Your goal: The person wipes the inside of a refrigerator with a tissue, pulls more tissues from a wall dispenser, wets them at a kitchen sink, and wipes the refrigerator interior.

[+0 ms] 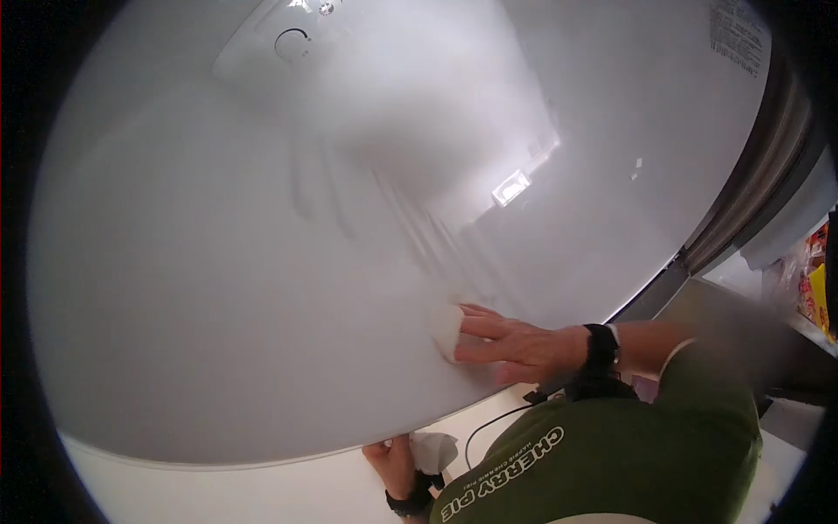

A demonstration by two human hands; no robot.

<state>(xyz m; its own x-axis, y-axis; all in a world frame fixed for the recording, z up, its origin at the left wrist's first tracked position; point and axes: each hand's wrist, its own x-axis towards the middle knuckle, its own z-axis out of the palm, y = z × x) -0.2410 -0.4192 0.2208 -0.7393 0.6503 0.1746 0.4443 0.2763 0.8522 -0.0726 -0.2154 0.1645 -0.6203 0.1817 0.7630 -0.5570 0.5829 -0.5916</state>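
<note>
My right hand [524, 345] reaches in from the right, its fingers pressing a white pad [448, 332] flat against a smooth, glossy white inner surface [218, 332]. The pad looks like a sponge or folded cloth. Below, my left hand [393, 463] is at the lower edge of that surface, fingertips touching the rim. A crumpled whitish cloth [434, 452] is bunched in it, with its far fingers hidden. Both wrists wear black bands.
A round dial [292, 44] and a small lit fitting [511, 187] are on the white interior. A grey seal [742, 192] runs down the right side. Beyond it are colourful packages [813, 288]. A thin black cable [493, 424] hangs near the green shirt [602, 454].
</note>
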